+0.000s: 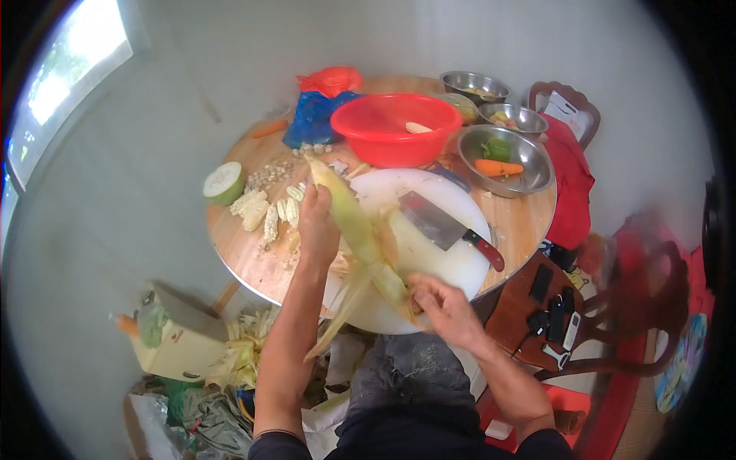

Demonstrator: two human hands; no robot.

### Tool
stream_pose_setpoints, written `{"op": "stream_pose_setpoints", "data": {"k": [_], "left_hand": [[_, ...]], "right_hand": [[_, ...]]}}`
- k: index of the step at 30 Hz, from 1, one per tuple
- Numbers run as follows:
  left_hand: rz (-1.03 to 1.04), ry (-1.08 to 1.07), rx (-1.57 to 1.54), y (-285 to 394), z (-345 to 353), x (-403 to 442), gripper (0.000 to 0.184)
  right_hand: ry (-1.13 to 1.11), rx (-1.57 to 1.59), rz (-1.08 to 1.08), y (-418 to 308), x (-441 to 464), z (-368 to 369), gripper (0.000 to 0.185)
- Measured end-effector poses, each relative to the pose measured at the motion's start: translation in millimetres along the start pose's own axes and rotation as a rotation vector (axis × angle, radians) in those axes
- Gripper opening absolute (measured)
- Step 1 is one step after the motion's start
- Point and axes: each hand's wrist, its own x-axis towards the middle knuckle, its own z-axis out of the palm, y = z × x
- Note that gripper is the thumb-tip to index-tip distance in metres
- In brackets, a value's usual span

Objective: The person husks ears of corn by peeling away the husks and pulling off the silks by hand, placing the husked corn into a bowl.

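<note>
An ear of corn (354, 222) in its pale green husk slants above the white round cutting board (445, 276). My left hand (318, 218) is closed around its upper part. Lower down, my right hand (445, 308) pinches the husk at the other end, its fingers bent inward. Loose husk strips hang down between the two hands. On the board, to the right of the corn, lies a cleaver (435, 221) with a dark and red handle.
Bare corn cobs (257, 211) and a cut green gourd (225, 184) lie at left on the wooden table (230, 241). Behind the board stand a red basin (395, 134) and a steel bowl (510, 157) holding a carrot. Husks (245, 349) are heaped beside a bin (180, 333).
</note>
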Motion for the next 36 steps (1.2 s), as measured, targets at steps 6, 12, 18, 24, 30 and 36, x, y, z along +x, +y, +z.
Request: {"op": "stream_pose_setpoints", "data": {"k": [6, 12, 18, 24, 30, 36], "left_hand": [[-0.040, -0.212, 0.098, 21.2, 32.2, -24.7, 0.039], [0.061, -0.381, 0.292, 25.6, 56.5, -44.1, 0.058], [0.069, -0.395, 0.282, 24.5, 59.0, -46.2, 0.061], [0.125, -0.399, 0.402, 23.4, 67.1, -49.6, 0.056], [0.135, -0.364, 0.413, 22.3, 78.3, -55.4, 0.056], [0.067, -0.296, 0.290, 24.2, 71.0, -60.2, 0.055]], "right_hand": [[0.213, -0.331, -0.505, -74.7, 63.6, -8.9, 0.032], [0.246, -0.418, -0.682, -124.0, 89.4, 7.7, 0.027], [0.309, -0.528, -0.801, -131.0, 86.2, 3.9, 0.021], [0.362, -0.656, -0.684, -148.8, 68.2, 2.3, 0.016], [0.505, -0.661, -0.726, -139.1, 73.2, 4.0, 0.012], [0.457, -0.191, -0.315, -106.5, 84.7, -7.9, 0.013]]}}
